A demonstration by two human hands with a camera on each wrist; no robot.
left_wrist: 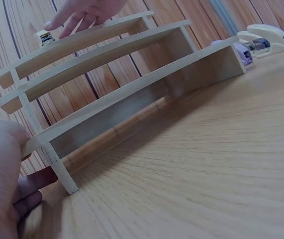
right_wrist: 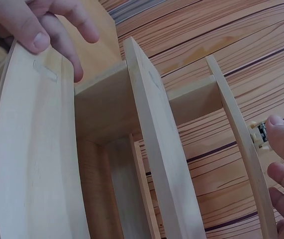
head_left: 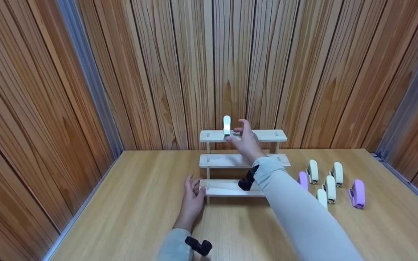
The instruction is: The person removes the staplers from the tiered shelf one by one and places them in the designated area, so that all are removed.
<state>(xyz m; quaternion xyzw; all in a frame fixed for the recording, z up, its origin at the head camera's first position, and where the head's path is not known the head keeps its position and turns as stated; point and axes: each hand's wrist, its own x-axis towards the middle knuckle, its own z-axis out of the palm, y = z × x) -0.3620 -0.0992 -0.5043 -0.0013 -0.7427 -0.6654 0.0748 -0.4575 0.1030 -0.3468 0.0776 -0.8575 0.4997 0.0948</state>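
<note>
A three-tier wooden display stand point(head_left: 223, 188) rests on the table. On its top tier, left of the middle, a small white stapler point(head_left: 226, 125) stands upright. My right hand point(head_left: 247, 143) is just right of that stapler, fingers spread and thumb at the stapler's base point(right_wrist: 259, 133) in the right wrist view. My left hand point(head_left: 193, 201) holds the left end of the lowest tier. Its thumb point(right_wrist: 41, 42) lies on the board, while its other fingers point(left_wrist: 30, 186) reach behind the leg in the left wrist view.
Right of the stand, several cream staplers point(head_left: 313, 171) and two purple staplers point(head_left: 357, 194) stand on the wooden table point(head_left: 140, 203). My right forearm point(head_left: 299, 210) partly covers some of them. Wood-patterned panels point(head_left: 180, 72) rise behind and beside the table.
</note>
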